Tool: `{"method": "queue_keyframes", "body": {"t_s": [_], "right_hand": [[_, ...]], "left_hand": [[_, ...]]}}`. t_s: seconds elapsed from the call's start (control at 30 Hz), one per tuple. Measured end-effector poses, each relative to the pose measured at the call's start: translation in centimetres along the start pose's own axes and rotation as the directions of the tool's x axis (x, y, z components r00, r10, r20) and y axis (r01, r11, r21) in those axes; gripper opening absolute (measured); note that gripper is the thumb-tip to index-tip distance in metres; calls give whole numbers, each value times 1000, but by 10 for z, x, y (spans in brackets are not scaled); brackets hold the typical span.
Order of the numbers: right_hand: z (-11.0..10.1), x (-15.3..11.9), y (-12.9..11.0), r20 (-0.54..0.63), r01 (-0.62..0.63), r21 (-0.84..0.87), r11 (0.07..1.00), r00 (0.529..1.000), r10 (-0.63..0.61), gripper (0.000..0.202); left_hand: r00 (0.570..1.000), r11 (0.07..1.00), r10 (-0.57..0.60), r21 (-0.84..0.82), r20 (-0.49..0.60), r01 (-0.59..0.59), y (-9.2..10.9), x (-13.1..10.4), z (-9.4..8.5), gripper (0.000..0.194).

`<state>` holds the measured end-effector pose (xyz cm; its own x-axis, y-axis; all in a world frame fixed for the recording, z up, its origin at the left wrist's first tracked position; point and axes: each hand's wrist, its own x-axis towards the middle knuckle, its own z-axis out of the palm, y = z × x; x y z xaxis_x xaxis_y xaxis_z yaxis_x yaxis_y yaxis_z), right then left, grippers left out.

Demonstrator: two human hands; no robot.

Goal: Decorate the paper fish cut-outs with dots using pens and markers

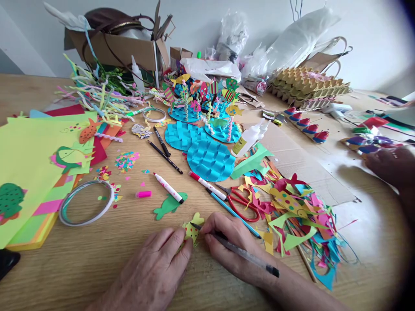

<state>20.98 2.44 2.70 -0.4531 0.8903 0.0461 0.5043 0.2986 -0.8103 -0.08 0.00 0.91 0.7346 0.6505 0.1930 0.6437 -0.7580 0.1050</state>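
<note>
A small yellow paper fish (pixel 192 231) with red dots lies on the wooden table. My left hand (pixel 158 263) pins its left end, with thumb and forefinger on the paper and the other fingers bent together. In my right hand (pixel 228 242) is a black gel pen (pixel 244 253), its tip on the upper part of the fish. Just behind lies a green paper fish (pixel 170 204), with a white-and-pink felt-tip marker (pixel 168 188) resting across it. Red-handled scissors (pixel 243 205), a red-capped marker (pixel 207 185) and a blue pencil (pixel 233 212) lie past my right hand.
Blue woven paper discs (pixel 210 160), glue bottles (pixel 248 139) and decorated fish models (pixel 201 97) stand ahead. Paper scraps (pixel 301 211) pile up on the right. Tape rolls (pixel 65 211) and coloured sheets (pixel 29 147) lie left. Another person's hand (pixel 392 166) is at far right.
</note>
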Motion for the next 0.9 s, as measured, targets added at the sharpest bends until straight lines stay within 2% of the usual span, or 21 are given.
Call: {"method": "queue_keyframes", "body": {"t_s": [0.17, 0.6, 0.73, 0.9], "right_hand": [[-1, 0, -1, -2, -19, -7, 1000, 1000, 19, 13], [1, 2, 1, -3, 17, 14, 1000, 1000, -17, 13], [-1, 0, 4, -21, -31, 74, 997, 999, 33, 12], [-5, -5, 6, -18, -80, 130, 988, 996, 83, 12]], "left_hand": [[1000, 1000, 4, 6, 18, -4, 0, -2, -1, 40], [998, 1000, 12, 24, -69, -10, 0, 2, 1, 43], [997, 999, 12, 38, -76, -10, 0, 3, 0, 44], [988, 999, 9, 45, -157, -2, -2, 0, 3, 40]]}}
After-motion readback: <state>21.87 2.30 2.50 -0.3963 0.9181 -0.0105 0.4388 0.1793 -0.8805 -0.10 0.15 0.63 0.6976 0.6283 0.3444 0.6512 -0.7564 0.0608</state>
